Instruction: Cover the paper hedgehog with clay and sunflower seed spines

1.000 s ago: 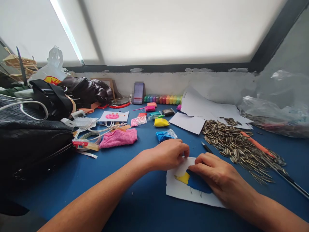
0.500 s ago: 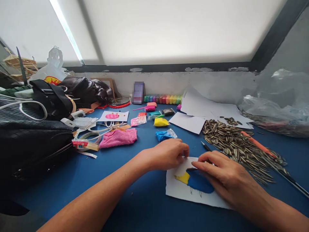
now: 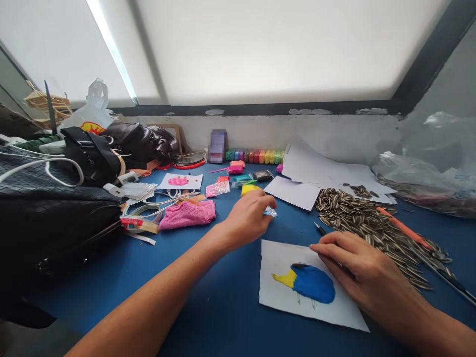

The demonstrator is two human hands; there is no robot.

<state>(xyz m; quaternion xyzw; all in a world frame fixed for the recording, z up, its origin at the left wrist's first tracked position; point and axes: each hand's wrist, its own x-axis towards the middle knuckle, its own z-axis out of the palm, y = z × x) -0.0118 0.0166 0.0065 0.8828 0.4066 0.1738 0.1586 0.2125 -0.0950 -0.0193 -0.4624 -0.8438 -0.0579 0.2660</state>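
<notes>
A white paper sheet lies in front of me with a bird-like shape in blue clay and yellow clay. One dark sunflower seed sits along the top edge of the blue part, and thin drawn legs show below. My left hand is over a clear-wrapped blue clay packet, mostly hidden by it; its fingers are curved, with a gap between them and the thumb. My right hand rests at the sheet's right edge, thumb and forefinger pinched together; anything between them is too small to make out.
A pile of sunflower seeds lies at right with a pen and an orange-handled tool. Clay packets, including yellow clay, stand further back. A pink cloth, tape, cables and black bag are at left.
My left hand has left the sheet and moved up and left to the blue packet. My right fingers have drawn back rightward from the clay, uncovering the seed and blue body.
</notes>
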